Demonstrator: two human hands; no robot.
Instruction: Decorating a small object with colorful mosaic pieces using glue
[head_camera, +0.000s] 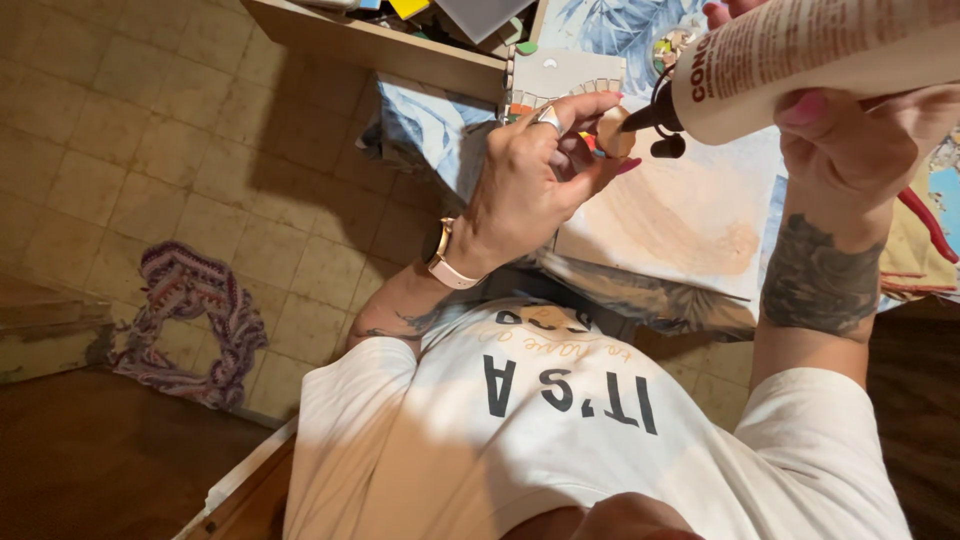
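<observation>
My left hand (535, 170) pinches a small round beige piece (612, 132) between its fingertips, over the edge of a pale square board (690, 225). My right hand (850, 130) grips a large white glue bottle (800, 60), tipped sideways. The bottle's black nozzle touches the small piece. A small black cap hangs just under the nozzle. The left wrist wears a pale watch band, and a ring shows on one finger.
A blue leaf-patterned cloth (425, 120) covers the work surface under the board. A wooden box (400, 45) with coloured bits stands behind it. A knitted purple mat (195, 320) lies on the tiled floor at left. Small tiles line the board's far edge.
</observation>
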